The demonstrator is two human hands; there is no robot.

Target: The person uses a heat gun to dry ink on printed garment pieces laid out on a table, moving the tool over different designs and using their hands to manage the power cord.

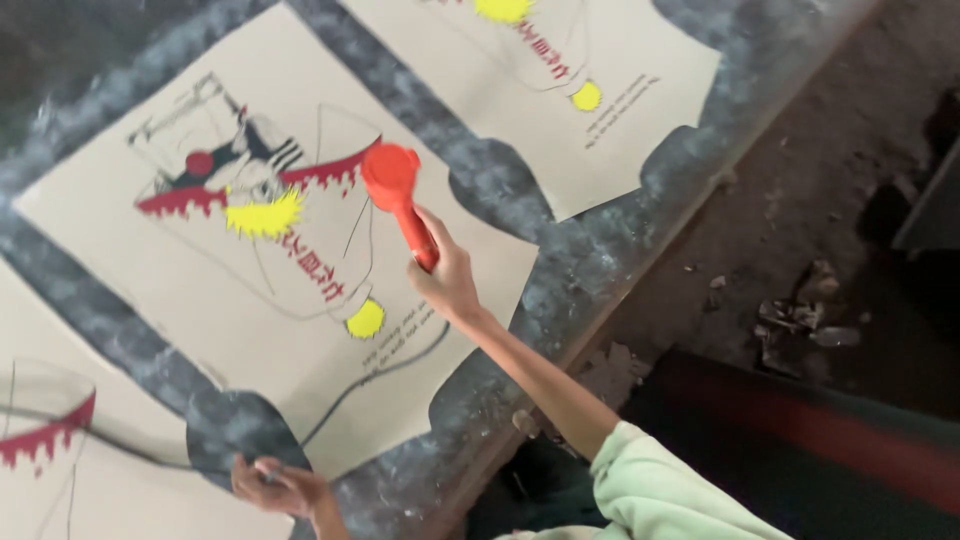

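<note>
Just above the right hand [447, 283], rising from its closed fist, stands a red tool [397, 195] with a round, flat head and a thick handle; the fingers are wrapped fully round the lower end of the handle, so the hand is shut tight on it. The head of the tool sits over the printed cardboard sheet [210, 300], beside the red jagged shape and near the yellow burst drawn on it. Below and left of that hand, close to the fist, lies a yellow circle in the print, with small dark lettering beside it. The forearm runs down and to the right from the hand into a pale green sleeve [660, 490].

Far down and to the left of the right hand, at the lower edge of the view, the left hand [280, 487] rests with curled fingers on the dark cut-out notch at the bottom edge of the same sheet; whether it grips anything I cannot tell. Left of this hand lies a second printed sheet [90, 480], and well above the right hand a third [620, 150]. All lie on a grey mottled table [560, 270]
</note>
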